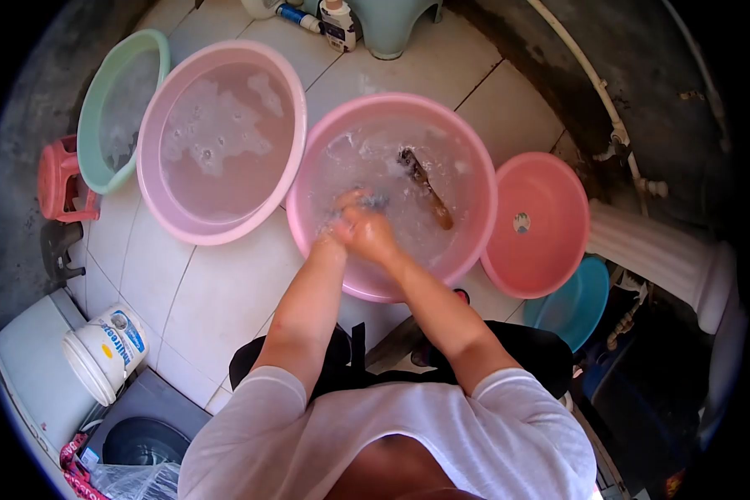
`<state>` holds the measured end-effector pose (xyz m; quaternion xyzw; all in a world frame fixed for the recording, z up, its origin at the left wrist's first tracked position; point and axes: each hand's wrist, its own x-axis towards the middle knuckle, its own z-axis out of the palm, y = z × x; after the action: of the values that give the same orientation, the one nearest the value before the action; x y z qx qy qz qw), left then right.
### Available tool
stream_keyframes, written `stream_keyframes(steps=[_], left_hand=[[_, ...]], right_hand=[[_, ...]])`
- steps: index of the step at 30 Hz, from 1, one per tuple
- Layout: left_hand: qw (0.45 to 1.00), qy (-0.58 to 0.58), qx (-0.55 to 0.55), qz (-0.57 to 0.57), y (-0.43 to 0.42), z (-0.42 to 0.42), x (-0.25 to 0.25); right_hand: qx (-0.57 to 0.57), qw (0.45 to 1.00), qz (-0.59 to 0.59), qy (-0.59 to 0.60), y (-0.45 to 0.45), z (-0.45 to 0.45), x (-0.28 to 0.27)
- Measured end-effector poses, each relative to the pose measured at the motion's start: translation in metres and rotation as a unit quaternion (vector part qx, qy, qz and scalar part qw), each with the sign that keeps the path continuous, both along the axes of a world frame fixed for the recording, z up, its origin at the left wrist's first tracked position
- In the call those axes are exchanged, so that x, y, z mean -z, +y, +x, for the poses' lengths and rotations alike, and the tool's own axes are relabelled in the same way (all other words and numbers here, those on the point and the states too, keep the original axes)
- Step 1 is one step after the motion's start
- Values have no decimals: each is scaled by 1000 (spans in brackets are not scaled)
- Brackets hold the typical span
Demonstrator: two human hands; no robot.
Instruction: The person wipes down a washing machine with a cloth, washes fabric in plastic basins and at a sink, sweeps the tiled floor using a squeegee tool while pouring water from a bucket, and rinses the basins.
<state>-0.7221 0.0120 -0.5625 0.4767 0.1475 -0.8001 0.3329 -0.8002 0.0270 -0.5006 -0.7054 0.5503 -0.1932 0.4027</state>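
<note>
In the head view, the only one we have, our landmark is the central pink washbasin [392,100], part-filled with cloudy, sudsy water [333,162]. Our left hand [348,202] and right hand [370,235] meet left of its middle, pressed close together at a small dark, bluish item [377,202]. Blur and suds cover the fingers, so we cannot tell whether they pinch that item or merely touch it.

The wooden-handled scrub brush [427,190] lies apart from both hands, in the washbasin's right half. Its long axis runs aslant: the dark bristled end points to the far side, the bare handle end to the near right. From our grip it lies rightward and slightly away, with the right hand looking nearer to it.

Left of the washbasin stands a paler pink tub [217,239] of sudsy water; just right of it, a coral basin [550,237].
</note>
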Motion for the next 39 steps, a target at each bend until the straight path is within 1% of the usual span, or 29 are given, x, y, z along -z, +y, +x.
stream_keyframes(steps=[4, 5, 7, 8, 9, 10, 11, 13, 14, 15, 16, 17, 19, 20, 21, 22, 23, 24, 25, 26, 27, 28, 29, 31, 32, 34, 36, 37, 39], left_hand=[[984, -136, -110, -29, -9, -12, 6], [984, -135, -108, -29, -10, -12, 3], [951, -293, 4, -98, -11, -15, -26], [951, -292, 3, -98, -4, -13, -20], [828, -476, 226, -192, 4, -9, -9], [615, -609, 425, -265, 9, -6, -2], [615, -609, 424, -267, 7, -4, -2], [822, -435, 345, -129, 5, -3, -9], [896, -330, 292, -53, 5, -3, -12], [947, -217, 235, 24, 6, -3, -15], [975, -98, 173, 101, 6, -3, -17], [975, -97, 175, 100, 5, -2, -14], [988, -107, 90, -64, 7, 6, -2], [992, 93, 82, -38, 14, 20, 44], [992, 92, 81, -35, 14, 11, 41], [1000, -9, 11, -20, 13, -3, 28], [992, -107, -60, -15, 3, -13, 18], [953, -278, 67, -102, 0, -16, 6], [953, -277, 68, -100, 3, -16, -4], [899, -371, 182, -148, 4, -13, -13], [819, -457, 288, -195, 3, -11, -17], [819, -459, 286, -194, 6, -9, -12], [838, -434, 283, -174, 11, -6, 3], [872, -377, 281, -135, 25, -4, 42], [887, -347, 281, -115, 31, -4, 57], [901, -316, 281, -96, 29, -1, 43], [980, -18, 155, 126, 5, 7, -19], [980, -18, 157, 124, 8, 6, -13], [998, 35, 30, -32, 14, 6, 17]], right_hand=[[58, 995, 75, 17, -44, -27, 4], [98, 992, 74, 17, -46, -32, 8], [137, 987, 76, 20, -32, -44, 30], [140, 988, -6, 72, -13, -49, 59], [141, 978, -88, 123, 3, -54, 77], [142, 978, -88, 123, 15, -60, 82], [132, 981, -27, 139, 26, -65, 84], [121, 980, 36, 152, 27, -65, 84], [144, 976, 122, 107, 21, -62, 88], [168, 962, 208, 62, 20, -58, 87], [172, 961, 209, 62, 20, -48, 71], [131, 966, 222, -17, 15, -33, 37], [87, 963, 235, -95, 10, -20, 12], [78, 981, 154, -90, 8, -17, 10], [68, 991, 73, -85, 6, -15, 10], [86, 983, 151, -56, -11, -24, 15], [88, 984, 144, -59, -23, -31, 20], [83, 984, 156, 15, -31, -38, 19], [76, 978, 172, 91, -30, -46, 17], [76, 977, 175, 92, -21, -56, 24], [114, 988, 51, 97, -9, -66, 41], [147, 981, -75, 97, 2, -73, 58], [145, 982, -77, 94, 14, -78, 74], [101, 972, 94, 192, 34, -84, 95], [101, 972, 94, 191, 32, -81, 93], [73, 940, 328, -61, 24, -63, 84], [80, 923, 337, -166, 14, -35, 23], [82, 924, 336, -166, 10, -29, 11], [-18, 978, 98, -181, -6, -22, -7]])
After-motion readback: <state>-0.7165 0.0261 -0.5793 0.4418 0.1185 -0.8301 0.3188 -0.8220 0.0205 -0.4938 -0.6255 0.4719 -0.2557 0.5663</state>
